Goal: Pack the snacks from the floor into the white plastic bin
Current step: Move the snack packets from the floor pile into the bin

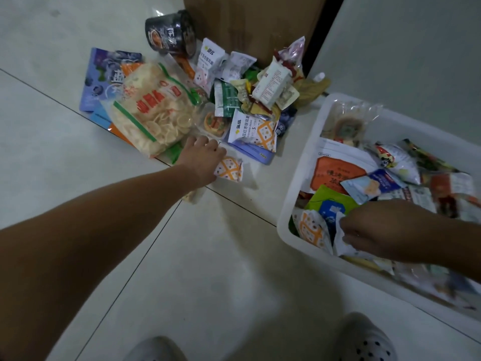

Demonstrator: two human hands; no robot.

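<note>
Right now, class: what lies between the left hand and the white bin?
Head view: the orange-patterned packet that the left hand grips, then bare floor tile up to the white bin.

One view is given. It is taken from the head and is pointed forward and down at the floor (221, 256), snacks (153, 110) and bin (287, 204), seen from near.

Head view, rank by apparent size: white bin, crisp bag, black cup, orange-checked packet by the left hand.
white bin
crisp bag
black cup
orange-checked packet
The black cup is farthest, so likely bigger than it looks.
</note>
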